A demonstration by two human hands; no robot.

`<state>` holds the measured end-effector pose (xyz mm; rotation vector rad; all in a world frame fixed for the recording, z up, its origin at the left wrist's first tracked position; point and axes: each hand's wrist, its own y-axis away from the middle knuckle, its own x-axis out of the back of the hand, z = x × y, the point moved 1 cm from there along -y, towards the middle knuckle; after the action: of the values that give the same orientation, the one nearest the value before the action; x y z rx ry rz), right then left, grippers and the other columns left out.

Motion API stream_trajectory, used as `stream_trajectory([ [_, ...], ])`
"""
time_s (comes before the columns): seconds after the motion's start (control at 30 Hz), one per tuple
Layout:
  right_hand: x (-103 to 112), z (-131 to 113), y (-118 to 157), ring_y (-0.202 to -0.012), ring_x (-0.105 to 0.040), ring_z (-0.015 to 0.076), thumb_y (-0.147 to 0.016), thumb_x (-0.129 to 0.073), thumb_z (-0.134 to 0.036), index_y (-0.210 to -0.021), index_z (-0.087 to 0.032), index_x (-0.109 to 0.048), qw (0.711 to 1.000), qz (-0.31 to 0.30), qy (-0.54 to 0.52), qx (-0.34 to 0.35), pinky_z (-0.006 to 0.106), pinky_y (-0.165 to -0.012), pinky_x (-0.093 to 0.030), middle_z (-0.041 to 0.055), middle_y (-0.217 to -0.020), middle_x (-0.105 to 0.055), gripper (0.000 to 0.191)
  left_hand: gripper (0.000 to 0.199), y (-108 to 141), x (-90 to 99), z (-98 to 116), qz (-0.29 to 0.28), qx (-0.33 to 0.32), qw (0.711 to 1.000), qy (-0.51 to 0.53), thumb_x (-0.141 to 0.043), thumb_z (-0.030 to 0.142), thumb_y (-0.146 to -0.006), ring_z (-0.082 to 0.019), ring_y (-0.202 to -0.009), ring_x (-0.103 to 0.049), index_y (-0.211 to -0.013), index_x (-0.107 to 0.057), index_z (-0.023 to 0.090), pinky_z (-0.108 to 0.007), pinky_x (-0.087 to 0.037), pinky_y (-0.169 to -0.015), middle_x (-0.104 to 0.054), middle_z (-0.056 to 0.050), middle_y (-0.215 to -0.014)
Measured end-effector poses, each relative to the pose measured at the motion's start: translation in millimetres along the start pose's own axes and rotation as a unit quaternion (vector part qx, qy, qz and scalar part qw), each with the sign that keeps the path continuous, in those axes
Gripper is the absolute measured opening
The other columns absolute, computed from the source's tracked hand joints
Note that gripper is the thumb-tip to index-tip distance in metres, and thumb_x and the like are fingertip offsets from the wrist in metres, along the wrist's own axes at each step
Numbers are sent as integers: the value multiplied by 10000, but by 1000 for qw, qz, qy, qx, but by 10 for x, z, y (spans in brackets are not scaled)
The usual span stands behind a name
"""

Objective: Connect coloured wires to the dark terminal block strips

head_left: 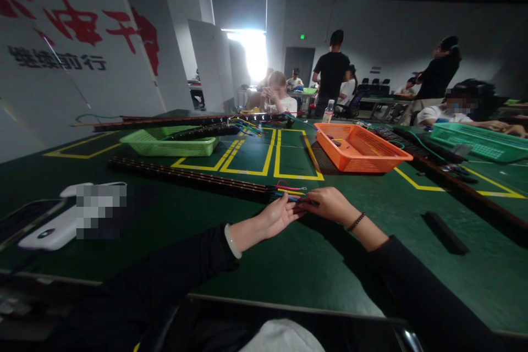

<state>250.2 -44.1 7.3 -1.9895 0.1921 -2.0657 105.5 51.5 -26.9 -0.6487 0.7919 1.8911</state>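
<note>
A long dark cable bundle (190, 177) lies slantwise on the green table, with red, yellow and blue wires (291, 191) coming out of its right end. My left hand (280, 216) is palm up under the blue wire, its thumb pressed on the wire near the bundle's end. Just to the right, my right hand (325, 204) pinches the tip of the blue wire between closed fingers. The fingertips of both hands nearly meet there.
Beyond the bundle stand a light green basket (173, 147) with dark strips and an orange basket (367, 164). A white device (61, 225) lies at left, a black bar (445, 232) at right. Further off are a teal basket (480, 146), a bottle (328, 111) and several people.
</note>
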Motion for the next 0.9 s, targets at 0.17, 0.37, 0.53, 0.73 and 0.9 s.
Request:
stream_trajectory([
  [0.17, 7, -5, -9, -586, -512, 127, -898, -482, -415, -731, -184, -621, 999, 15, 22, -21, 270, -545, -241, 39, -684, -627, 318, 406, -5, 18, -3, -14, 6, 1000, 2, -341, 379, -933, -203, -950, -618, -936, -602, 69, -381, -383, -988, -651, -177, -942],
  [0.37, -19, -21, -32, -609, -516, 133, -904, -476, -435, -736, -168, -618, 997, -1, 79, -10, 275, -561, -248, 61, -701, -619, 346, 419, 37, 0, 42, -58, 76, 992, -84, -313, 349, -942, -215, -855, -662, -995, -585, 36, -390, -406, -955, -674, -188, -899],
  [0.53, -76, 8, -26, -646, -519, 136, -901, -484, -434, -768, -168, -625, 994, 32, 104, 5, 270, -580, -281, 54, -743, -588, 329, 401, 76, -40, 82, -58, 118, 982, -132, -294, 307, -940, -220, -801, -678, -967, -579, 26, -382, -424, -924, -691, -188, -827],
  [0.73, -127, 13, -48, -709, -527, 157, -886, -507, -313, -850, -161, -617, 992, 69, 107, 8, 273, -634, -345, 67, -803, -568, 191, 351, 59, -13, 50, -90, 109, 983, -118, -372, 260, -917, -220, -810, -679, -879, -612, 6, -349, -437, -904, -687, -222, -857],
  [0.9, -215, -25, -94, -946, -530, 239, -805, -598, -233, -1034, -152, -583, 989, 142, 30, 0, 354, -815, -413, 121, -1013, -576, 243, 311, 42, 7, 33, -105, 96, 983, -114, -401, 243, -906, -228, -824, -679, -888, -610, 14, -372, -425, -925, -687, -215, -849],
])
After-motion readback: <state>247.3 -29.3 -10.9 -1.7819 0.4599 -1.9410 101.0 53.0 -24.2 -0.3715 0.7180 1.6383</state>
